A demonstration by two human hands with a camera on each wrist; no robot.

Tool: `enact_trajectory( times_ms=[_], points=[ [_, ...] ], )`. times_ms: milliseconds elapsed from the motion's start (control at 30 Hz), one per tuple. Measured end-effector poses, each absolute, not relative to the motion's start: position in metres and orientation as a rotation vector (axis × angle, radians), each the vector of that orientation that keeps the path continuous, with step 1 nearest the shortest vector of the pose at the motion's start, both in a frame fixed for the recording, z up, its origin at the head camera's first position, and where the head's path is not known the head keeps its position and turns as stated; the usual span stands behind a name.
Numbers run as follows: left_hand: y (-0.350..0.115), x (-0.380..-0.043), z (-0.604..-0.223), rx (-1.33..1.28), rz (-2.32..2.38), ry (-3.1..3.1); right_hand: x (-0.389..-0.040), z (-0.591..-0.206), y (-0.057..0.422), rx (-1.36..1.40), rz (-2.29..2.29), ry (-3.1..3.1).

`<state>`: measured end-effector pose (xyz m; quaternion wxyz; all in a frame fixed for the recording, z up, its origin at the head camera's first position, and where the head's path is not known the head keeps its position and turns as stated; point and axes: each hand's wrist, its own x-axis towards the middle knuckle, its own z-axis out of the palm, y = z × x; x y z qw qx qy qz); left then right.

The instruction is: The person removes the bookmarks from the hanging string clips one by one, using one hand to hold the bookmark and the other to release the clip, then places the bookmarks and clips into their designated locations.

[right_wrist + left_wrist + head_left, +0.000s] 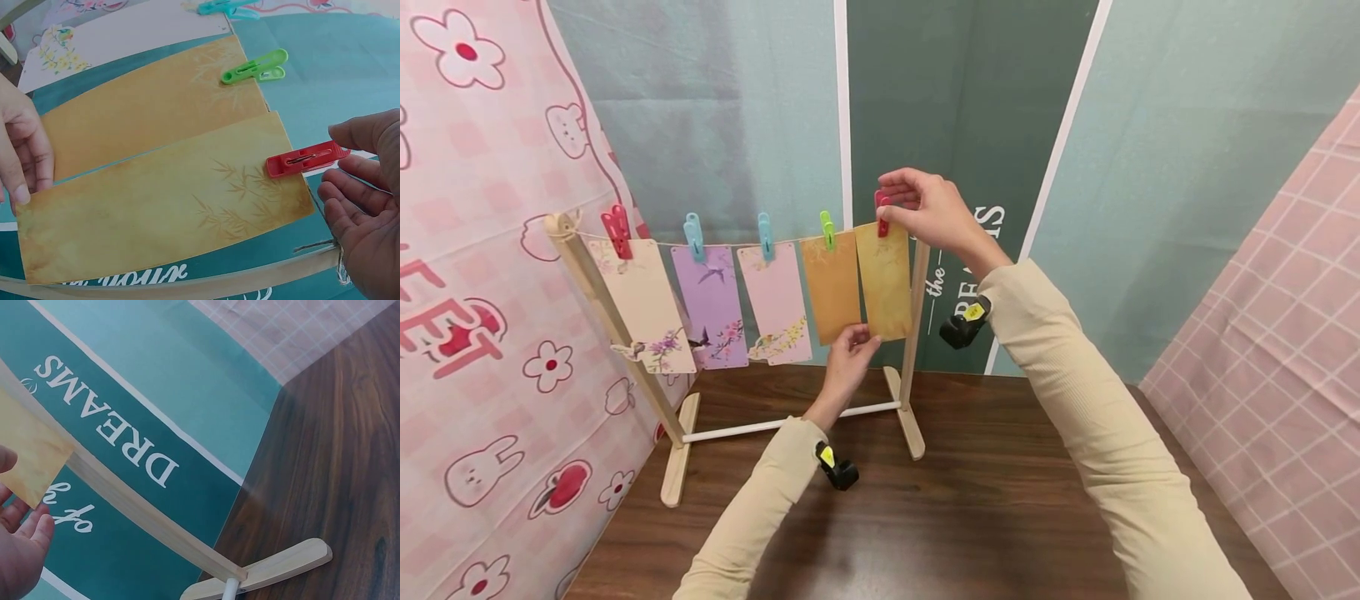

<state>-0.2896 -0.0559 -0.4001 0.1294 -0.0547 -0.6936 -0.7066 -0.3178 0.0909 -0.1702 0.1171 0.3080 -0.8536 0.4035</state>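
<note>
A yellow paper card [887,283] with a faint bamboo print hangs at the right end of a string, near the stand's right post. My left hand [846,362] holds its lower left corner, thumb in front and fingers behind. Up at the card's top edge is a red clothespin [306,158], its jaws over the card and the string. The thumb and forefinger of my right hand [942,215] are at the clothespin's outer end, pinching it; the other fingers are loosely bent. Beside it an orange card [831,287] hangs from a green clothespin [255,67].
Farther left hang a pink card [775,300], a purple card [706,292] and a cream card [643,304], held by blue and red clothespins. The wooden stand [908,417] has a white crossbar [737,431] and stands on a dark wooden table [1000,483]. Printed cloths surround it.
</note>
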Motion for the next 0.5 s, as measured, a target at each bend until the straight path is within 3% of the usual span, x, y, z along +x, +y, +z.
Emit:
enact_trajectory(
  times_ms=[500],
  points=[
    [-0.0532,-0.2883,-0.4032,-0.163,-2.065,-2.015,-0.3199,-0.1716,0.0904,0.91,1.172,-2.519]
  ],
)
